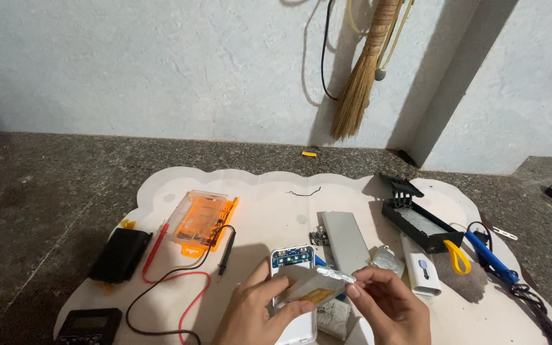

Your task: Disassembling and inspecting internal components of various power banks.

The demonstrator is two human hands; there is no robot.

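Left hand (pixel 257 313) curled, thumb and fingers pinched on the near end of a flat silver pack (pixel 317 287) with a yellow patch. Right hand (pixel 391 310) half closed too, fingertips nipped on the far end of the same pack. Held up just over a white case (pixel 301 329), tilted a bit, not lying in it. Blue board (pixel 293 257) showing at the top of that case.

Looks like the pack being lifted or turned over the open case with both hands. Thin and bendy by the look of it, so a soft, even grip needed, and care near the little board.

Just beside, to the right: a long grey shell (pixel 346 243), some crumpled foil (pixel 388 260), a small white box (pixel 421 271). Further right: an open black box (pixel 420 223) and a blue tool (pixel 490 257). To the left: red wire (pixel 180 300), an orange tool box (pixel 200 220), a black pouch (pixel 121 254), a dark meter (pixel 89 326). All on a white mat (pixel 269 191).
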